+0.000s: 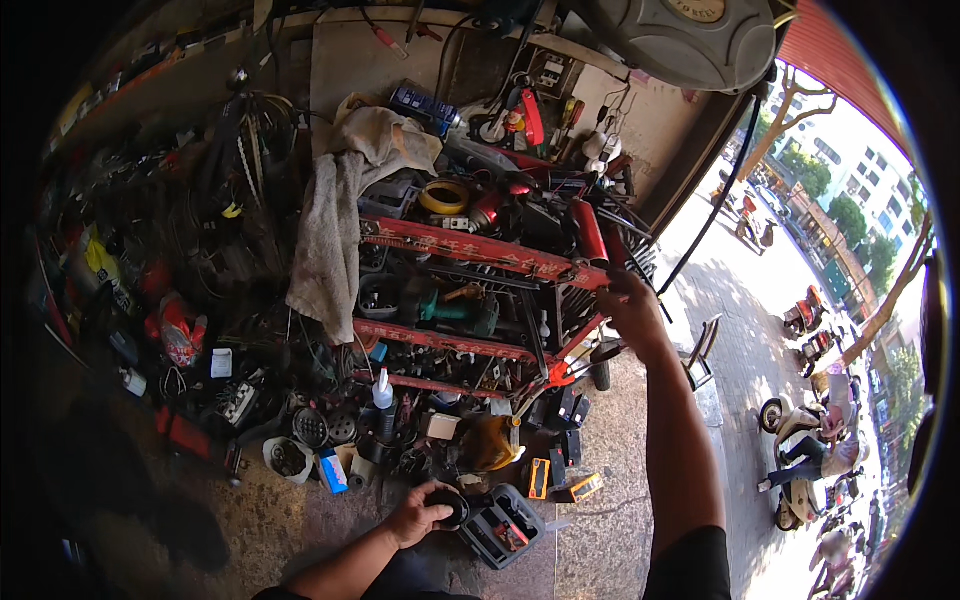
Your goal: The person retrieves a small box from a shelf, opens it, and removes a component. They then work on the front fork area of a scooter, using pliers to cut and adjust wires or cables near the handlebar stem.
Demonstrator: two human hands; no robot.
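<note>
From my end of the feed I see the left hand low down, thumb and fingers pinching a black disc by its edge, probably because that grip leaves its face clear. The disc is right beside the open case, whose moulded insert seems shaped to stop the red piece in it from sliding about. The right hand is stretched up to the outer end of the red rail, fingers curled; whether they pinch anything there I cannot tell (my view is mostly the back of the hand). The rag hangs over the rack's left end, presumably for quick wiping. Tape lies flat up top, likely so it won't roll, and two orange boxes sit near the case.
</note>
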